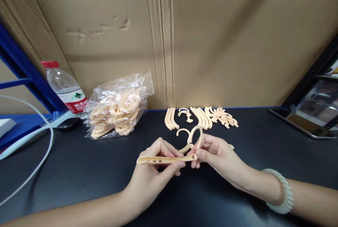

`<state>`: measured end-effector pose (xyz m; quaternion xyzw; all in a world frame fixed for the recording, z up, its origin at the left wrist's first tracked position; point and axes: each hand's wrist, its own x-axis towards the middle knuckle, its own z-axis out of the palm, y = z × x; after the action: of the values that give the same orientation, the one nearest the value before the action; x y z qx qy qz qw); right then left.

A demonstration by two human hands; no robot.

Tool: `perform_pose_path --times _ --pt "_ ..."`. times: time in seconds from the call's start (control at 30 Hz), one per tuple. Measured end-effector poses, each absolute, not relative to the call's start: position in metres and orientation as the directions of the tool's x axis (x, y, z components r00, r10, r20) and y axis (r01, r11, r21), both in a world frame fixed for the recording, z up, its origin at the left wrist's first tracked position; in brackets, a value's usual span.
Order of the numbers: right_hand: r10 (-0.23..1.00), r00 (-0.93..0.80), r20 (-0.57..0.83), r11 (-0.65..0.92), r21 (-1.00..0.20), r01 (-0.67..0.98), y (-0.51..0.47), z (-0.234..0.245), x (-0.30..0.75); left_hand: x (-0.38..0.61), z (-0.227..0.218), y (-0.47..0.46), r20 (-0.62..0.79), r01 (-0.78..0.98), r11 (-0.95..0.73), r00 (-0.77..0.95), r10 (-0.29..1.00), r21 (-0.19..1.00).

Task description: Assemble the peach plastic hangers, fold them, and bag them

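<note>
Between thumb and fingers, my left hand [155, 174] is closed on a cream plastic hanger arm [158, 160], a long hollow strip with small slots. My right hand [221, 156] pinches a curved hanger hook [201, 136] of the same colour. The hook's base meets the right end of the arm, at my right fingertips; the exact joint is partly hidden. Just behind my hands, another hook [182, 132] lies on the black table [105, 181], with a further curved piece partly covered by my fingers.
Behind lie rows of hanger arms [171, 118], more hooks [185, 112] and a loose pile of pieces [224, 117]. Plastic bags of parts [118, 111], a water bottle [67, 91], a black mouse [69, 124] and a white cable [51, 139] are left. A phone [303, 123] rests right.
</note>
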<state>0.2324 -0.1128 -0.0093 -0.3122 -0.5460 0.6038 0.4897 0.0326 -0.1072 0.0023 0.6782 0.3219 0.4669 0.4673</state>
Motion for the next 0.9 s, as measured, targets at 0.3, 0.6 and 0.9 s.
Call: perform_pose_path --times 0.3,0.6,0.9 --pt "0.939 -0.279 0.199 0.138 -0.965 -0.224 -0.1132 -0.009 0.2286 0.0332 0.0023 -0.1081 0.317 0.043 -0.358 0.371 0.873 0.933" --pt "0.949 -0.249 0.191 0.143 -0.969 -0.199 -0.117 -0.0093 0.2265 0.0382 0.0037 -0.1118 0.249 -0.037 -0.252 0.349 0.904 0.967" --pt "0.933 -0.252 0.257 0.245 -0.966 -0.078 -0.1222 -0.0069 0.2238 0.041 0.005 -0.1099 0.196 -0.123 -0.169 0.258 0.946 0.978"
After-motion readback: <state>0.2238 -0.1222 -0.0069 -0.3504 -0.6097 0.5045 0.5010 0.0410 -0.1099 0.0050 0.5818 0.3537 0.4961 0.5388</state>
